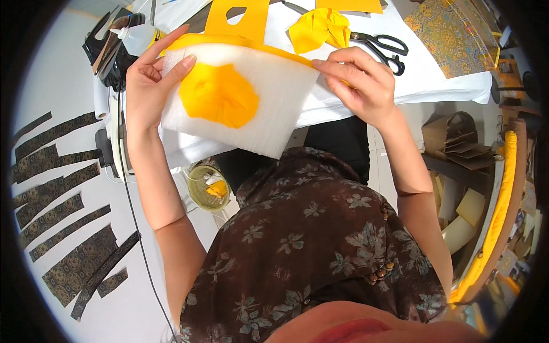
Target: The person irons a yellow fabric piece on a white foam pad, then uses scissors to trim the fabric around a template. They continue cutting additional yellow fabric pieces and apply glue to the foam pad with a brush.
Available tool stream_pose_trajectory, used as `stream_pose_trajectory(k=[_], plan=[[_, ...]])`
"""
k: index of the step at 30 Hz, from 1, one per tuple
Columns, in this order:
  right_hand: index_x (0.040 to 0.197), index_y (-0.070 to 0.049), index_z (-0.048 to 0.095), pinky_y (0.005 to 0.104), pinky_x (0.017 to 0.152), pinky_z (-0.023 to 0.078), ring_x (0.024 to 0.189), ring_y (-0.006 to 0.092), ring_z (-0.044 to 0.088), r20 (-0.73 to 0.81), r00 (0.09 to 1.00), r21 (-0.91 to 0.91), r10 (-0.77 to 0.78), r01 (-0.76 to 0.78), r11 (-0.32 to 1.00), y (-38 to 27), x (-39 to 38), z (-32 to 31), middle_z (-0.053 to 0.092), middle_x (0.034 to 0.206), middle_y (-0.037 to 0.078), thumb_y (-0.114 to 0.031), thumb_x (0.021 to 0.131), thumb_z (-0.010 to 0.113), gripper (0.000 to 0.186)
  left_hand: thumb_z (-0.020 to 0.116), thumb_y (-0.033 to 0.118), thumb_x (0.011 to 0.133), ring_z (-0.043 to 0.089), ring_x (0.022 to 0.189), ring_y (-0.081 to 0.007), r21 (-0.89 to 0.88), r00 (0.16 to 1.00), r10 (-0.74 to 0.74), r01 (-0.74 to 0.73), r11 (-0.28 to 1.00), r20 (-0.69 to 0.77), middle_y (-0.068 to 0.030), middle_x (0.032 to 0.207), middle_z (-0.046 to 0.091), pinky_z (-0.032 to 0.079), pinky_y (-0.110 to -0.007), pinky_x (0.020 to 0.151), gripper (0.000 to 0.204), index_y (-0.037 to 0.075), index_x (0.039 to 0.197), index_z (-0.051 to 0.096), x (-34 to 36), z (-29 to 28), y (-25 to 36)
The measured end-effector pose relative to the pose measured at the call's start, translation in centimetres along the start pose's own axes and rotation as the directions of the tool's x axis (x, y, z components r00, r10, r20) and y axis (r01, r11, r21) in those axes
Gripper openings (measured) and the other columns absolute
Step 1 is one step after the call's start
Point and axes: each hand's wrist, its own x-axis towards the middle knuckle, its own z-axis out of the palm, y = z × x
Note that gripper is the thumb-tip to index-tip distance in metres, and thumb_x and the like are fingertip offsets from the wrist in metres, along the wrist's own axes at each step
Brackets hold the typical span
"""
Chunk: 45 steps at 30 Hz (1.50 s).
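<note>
The white foam sheet with a yellow fabric patch [240,106] stretches crosswise between both hands. The left hand [150,86] pinches its left edge, fingers closed on the foam. The right hand [360,80] grips its upper right corner.

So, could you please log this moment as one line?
left hand: holds white foam sheet | right hand: pinches its top edge | yellow fabric patch: on foam

A white foam sheet [269,108] with a yellow fabric patch [218,95] at its middle is held tilted above the white table's near edge, backed by a yellow card piece [237,28].
</note>
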Motion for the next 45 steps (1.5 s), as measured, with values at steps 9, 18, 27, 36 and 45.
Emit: stream_pose_trajectory(k=[9, 18, 27, 36, 45], plan=[[0.092, -0.005, 0.076, 0.0227, 0.048, 0.043, 0.058, 0.0116, 0.055, -0.001, 0.994, -0.116, -0.113, 0.112, 0.987, -1.0, 0.2, -1.0, 0.066, 0.086, 0.005, 0.001, 0.066, 0.079, 0.027, 0.071, -0.005, 0.083, 0.066, 0.093, -0.0108, -0.002, 0.997, 0.041, -0.041, 0.999, -0.073, -0.0109, 0.108, 0.071, 0.052, -0.023, 0.087, 0.05, 0.002, 0.132, 0.06, -0.7, 0.1, -0.2], [0.093, -0.007, 0.076, 0.0232, 0.045, 0.041, 0.054, 0.0119, 0.051, -0.168, 0.977, -0.094, -0.134, 0.119, 0.988, -1.5, -0.6, 0.4, 0.063, 0.083, 0.002, -0.001, 0.065, 0.077, 0.029, 0.072, -0.009, 0.082, 0.064, 0.101, -0.0123, 0.034, 0.974, 0.189, -0.186, 0.982, -0.123, -0.0133, 0.12, 0.067, 0.05, -0.023, 0.089, 0.053, -0.003, 0.132, 0.057, -1.7, -0.9, -1.7], [0.099, -0.01, 0.077, 0.0221, 0.045, 0.041, 0.058, 0.0123, 0.054, -0.165, 0.984, -0.216, -0.074, 0.037, 0.976, -0.6, -0.3, -0.2, 0.067, 0.089, 0.004, 0.0, 0.067, 0.079, 0.033, 0.078, -0.007, 0.077, 0.062, 0.11, -0.0182, 0.139, 0.834, 0.446, -0.424, 0.895, -0.324, -0.0165, 0.126, 0.063, 0.048, -0.028, 0.097, 0.055, -0.005, 0.129, 0.058, -2.4, 0.0, -4.3], [0.111, -0.014, 0.073, 0.0366, 0.082, 0.048, 0.094, 0.0226, 0.059, -0.075, 0.995, -0.316, 0.065, -0.086, 0.945, 1.8, -1.3, 0.8, 0.065, 0.107, 0.004, -0.009, 0.071, 0.079, 0.041, 0.073, -0.006, 0.083, 0.065, 0.107, -0.0237, 0.209, 0.673, 0.573, -0.546, 0.811, -0.467, -0.0199, 0.123, 0.06, 0.056, -0.032, 0.09, 0.052, -0.003, 0.129, 0.049, -4.1, 3.2, -11.5], [0.118, -0.002, 0.065, 0.0405, 0.098, 0.045, 0.114, 0.0331, 0.056, 0.008, 0.806, -0.565, 0.592, -0.485, 0.668, 5.6, -5.9, -3.6, 0.062, 0.117, 0.016, -0.006, 0.089, 0.061, 0.029, 0.074, -0.007, 0.081, 0.062, 0.115, -0.0264, 0.254, 0.661, 0.573, -0.521, 0.815, -0.485, -0.0201, 0.127, 0.055, 0.052, -0.035, 0.099, 0.066, 0.001, 0.136, 0.039, -6.1, 4.9, -11.7]])
